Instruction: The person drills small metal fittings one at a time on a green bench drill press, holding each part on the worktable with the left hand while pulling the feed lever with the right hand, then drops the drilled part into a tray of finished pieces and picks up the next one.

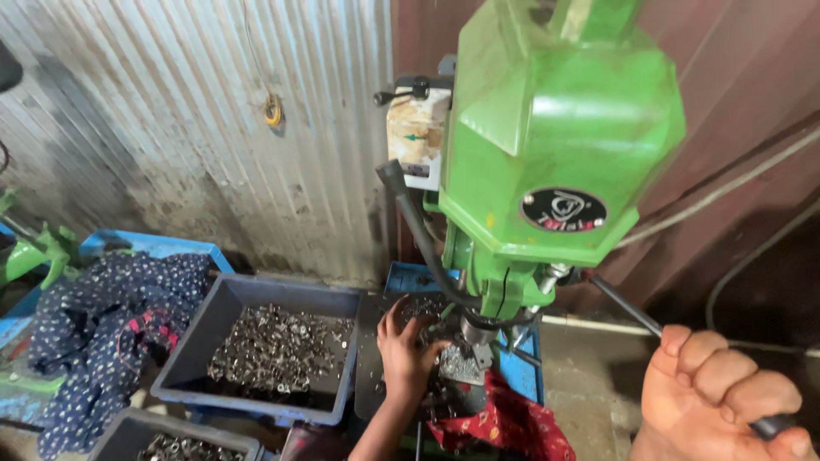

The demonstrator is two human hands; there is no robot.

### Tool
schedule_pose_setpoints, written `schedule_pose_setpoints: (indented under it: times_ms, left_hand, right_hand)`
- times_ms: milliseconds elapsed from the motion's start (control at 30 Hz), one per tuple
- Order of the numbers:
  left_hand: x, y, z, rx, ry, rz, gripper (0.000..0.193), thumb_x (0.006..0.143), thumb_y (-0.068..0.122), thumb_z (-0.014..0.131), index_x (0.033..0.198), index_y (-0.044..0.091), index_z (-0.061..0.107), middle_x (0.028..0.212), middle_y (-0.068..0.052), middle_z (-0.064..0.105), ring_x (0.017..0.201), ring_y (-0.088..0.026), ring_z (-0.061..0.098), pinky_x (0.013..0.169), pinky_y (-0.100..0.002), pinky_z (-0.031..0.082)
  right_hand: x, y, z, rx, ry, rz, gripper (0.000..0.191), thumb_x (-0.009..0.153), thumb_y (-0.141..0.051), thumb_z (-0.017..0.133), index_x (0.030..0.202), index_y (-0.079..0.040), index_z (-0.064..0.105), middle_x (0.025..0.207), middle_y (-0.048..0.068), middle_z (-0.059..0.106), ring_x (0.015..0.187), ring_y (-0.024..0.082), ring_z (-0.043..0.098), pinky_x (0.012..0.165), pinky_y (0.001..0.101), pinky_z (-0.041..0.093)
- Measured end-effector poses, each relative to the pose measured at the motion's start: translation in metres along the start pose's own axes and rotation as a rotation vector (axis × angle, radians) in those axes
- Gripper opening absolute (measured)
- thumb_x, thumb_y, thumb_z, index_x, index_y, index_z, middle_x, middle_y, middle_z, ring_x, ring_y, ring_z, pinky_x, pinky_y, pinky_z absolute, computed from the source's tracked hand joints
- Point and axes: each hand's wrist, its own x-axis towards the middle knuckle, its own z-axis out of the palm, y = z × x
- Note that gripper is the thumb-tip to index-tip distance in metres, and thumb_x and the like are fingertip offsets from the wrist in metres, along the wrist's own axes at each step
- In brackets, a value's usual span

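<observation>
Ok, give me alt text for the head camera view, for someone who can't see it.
A person works at a green drill press: the right hand is closed around its black feed lever, while the left hand rests on small metal parts under the spindle. To the left, a grey bin holds more small metal parts beside a dark patterned cloth, against a corrugated metal wall.

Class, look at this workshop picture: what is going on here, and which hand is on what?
A person works at a green drill press. The right hand is closed around the black feed lever. The left hand rests, fingers spread, on small metal pieces under the spindle. A grey bin of similar metal parts sits to the left, beside a dark patterned cloth.
</observation>
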Motion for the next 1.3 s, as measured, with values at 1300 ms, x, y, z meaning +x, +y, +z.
schedule_pose_setpoints:
  times_ms: [1300]
  left_hand:
    - [0.008,0.015,-0.043,0.404,-0.237,-0.108,0.048,0.082,0.043,0.072,0.116,0.010,0.070,0.144,-0.020,0.051,0.139,-0.039,0.040,0.118,-0.055,0.023]
  right_hand:
    - [0.142,0.001,0.057,-0.108,0.067,0.312,0.052,0.120,-0.045,0.045,0.082,-0.010,0.038,0.071,-0.001,0.034,0.063,0.013,0.027,0.063,0.0233,0.027]
